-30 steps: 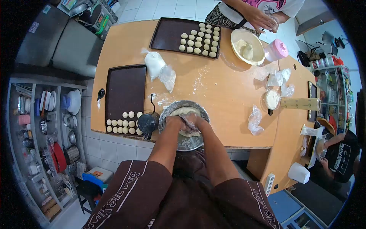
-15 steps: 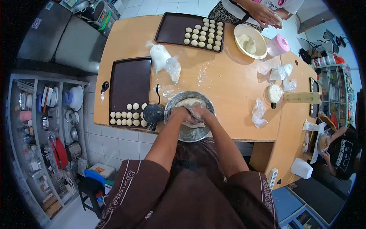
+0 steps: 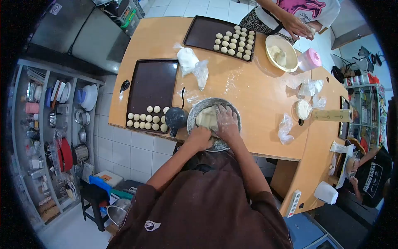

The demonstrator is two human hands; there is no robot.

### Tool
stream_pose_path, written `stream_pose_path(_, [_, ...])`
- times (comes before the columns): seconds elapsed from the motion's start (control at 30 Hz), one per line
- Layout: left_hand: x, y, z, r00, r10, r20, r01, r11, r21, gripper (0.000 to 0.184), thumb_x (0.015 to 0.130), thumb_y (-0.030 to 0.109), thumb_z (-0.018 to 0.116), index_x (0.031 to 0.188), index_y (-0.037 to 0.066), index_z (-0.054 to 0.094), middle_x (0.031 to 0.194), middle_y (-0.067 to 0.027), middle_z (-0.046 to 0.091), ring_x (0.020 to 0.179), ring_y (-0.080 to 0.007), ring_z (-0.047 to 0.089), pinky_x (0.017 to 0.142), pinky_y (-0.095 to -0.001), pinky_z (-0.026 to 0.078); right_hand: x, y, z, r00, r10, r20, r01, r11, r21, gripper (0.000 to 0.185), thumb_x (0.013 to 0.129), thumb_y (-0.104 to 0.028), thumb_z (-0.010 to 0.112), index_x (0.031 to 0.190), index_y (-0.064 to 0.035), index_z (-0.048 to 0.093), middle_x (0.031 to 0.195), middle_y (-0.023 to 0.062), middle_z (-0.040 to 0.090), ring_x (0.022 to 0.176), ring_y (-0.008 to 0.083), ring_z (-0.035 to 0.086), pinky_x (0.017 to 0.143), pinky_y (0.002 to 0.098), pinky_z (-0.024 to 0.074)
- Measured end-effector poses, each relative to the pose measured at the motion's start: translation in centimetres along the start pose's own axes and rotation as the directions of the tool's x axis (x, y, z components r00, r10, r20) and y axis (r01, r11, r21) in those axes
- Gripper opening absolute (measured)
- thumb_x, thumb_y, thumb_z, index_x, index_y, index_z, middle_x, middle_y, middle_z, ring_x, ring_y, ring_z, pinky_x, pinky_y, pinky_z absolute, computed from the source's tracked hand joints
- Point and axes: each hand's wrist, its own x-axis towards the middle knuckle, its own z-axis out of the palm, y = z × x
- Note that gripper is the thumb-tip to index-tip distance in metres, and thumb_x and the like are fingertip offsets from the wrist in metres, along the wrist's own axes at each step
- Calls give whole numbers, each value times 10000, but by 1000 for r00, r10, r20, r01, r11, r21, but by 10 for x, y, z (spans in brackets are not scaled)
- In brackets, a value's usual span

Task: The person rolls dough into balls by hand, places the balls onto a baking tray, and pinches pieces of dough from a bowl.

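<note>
Dough [image 3: 206, 118] is sitting under the fingers [image 3: 222, 112] in the bowl [image 3: 221, 145], looking undivided so far; shaped balls [image 3: 156, 119] are lying left of them. Right hand [image 3: 227, 125] is resting splayed, left hand [image 3: 200, 138] is curling, can't tell if gripping.

The right hand [image 3: 227, 123] touches dough [image 3: 205, 118] inside a bowl [image 3: 219, 145].

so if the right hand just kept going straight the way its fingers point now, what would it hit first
Probably the far inner wall of the metal bowl, just ahead of the right hand's fingertips, though how deep they sit is hard to judge.
</note>
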Motion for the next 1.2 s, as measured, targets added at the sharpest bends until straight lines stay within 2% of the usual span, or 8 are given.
stream_pose_path(0.1, [-32, -7, 12, 942, 206, -264, -197, 979, 60, 490, 763, 484, 693, 972, 42, 718, 1080, -186, 660, 1065, -352, 608, 902, -446, 454, 10, -2, -5, 990, 78, 118, -81, 997, 19, 942, 645, -422, 827, 1382, 23, 445, 1365, 196, 471, 1277, 376, 413, 1027, 522, 375])
stream_pose_path(0.2, [-30, -9, 9, 971, 148, -187, -167, 982, -86, 529, 741, 490, 723, 1017, 39, 704, 1129, -161, 632, 1130, -331, 557, 937, -421, 412, 25, -9, -9, 952, 163, 259, -155, 987, -53, 938, 656, -412, 826, 1391, 18, 433, 1335, 202, 504, 1282, 385, 427, 1041, 561, 365])
stream_pose_path(0.3, [-25, -12, 11, 949, 209, -234, -224, 974, -38, 509, 704, 485, 751, 951, 43, 701, 964, -161, 660, 1046, -318, 584, 880, -451, 424, 32, -20, -13, 918, 241, 315, -219, 970, -105, 912, 626, -393, 845, 1346, 19, 467, 1288, 215, 519, 1243, 385, 450, 988, 536, 410])
stream_pose_path(0.5, [-16, -14, 12, 986, 73, -149, -89, 990, -109, 437, 777, 369, 747, 1011, 10, 657, 995, -189, 643, 998, -370, 613, 867, -473, 490, 22, -9, 11, 936, 208, 284, -218, 976, 3, 640, 644, -296, 827, 1151, -1, 569, 1197, 201, 548, 1152, 380, 498, 915, 471, 453])
stream_pose_path(0.7, [-19, -15, 16, 870, 120, -479, -313, 884, -347, 238, 810, 200, 707, 847, -16, 615, 807, -196, 605, 800, -407, 607, 716, -489, 481, 11, -1, 2, 997, -70, 25, 69, 997, 35, 451, 685, -218, 771, 1054, -28, 593, 1103, 191, 567, 1087, 377, 535, 887, 459, 459])
stream_pose_path(0.9, [-29, -22, 18, 843, 87, -531, -321, 873, -367, 174, 859, 137, 675, 882, -13, 589, 840, -192, 592, 812, -384, 608, 729, -455, 484, -5, 8, 7, 986, -78, 148, 26, 946, 324, 512, 663, -213, 782, 1083, -15, 565, 1084, 208, 570, 1032, 391, 567, 879, 473, 477])
stream_pose_path(1.0, [-28, -23, 20, 821, 121, -557, -354, 875, -332, 167, 869, 132, 666, 876, -17, 592, 817, -193, 590, 793, -381, 611, 712, -452, 486, -11, 11, 10, 990, -139, -4, 135, 956, 262, 596, 661, -231, 792, 1152, -3, 544, 1083, 211, 587, 994, 388, 592, 868, 472, 490])
stream_pose_path(1.2, [-30, -18, 17, 852, 65, -519, -315, 856, -410, 194, 862, 155, 657, 826, -20, 581, 807, -210, 597, 789, -400, 601, 677, -480, 467, -8, 5, 12, 976, 7, 217, -95, 914, 395, 720, 664, -244, 797, 1275, 1, 506, 1113, 207, 601, 1030, 385, 594, 889, 459, 501])
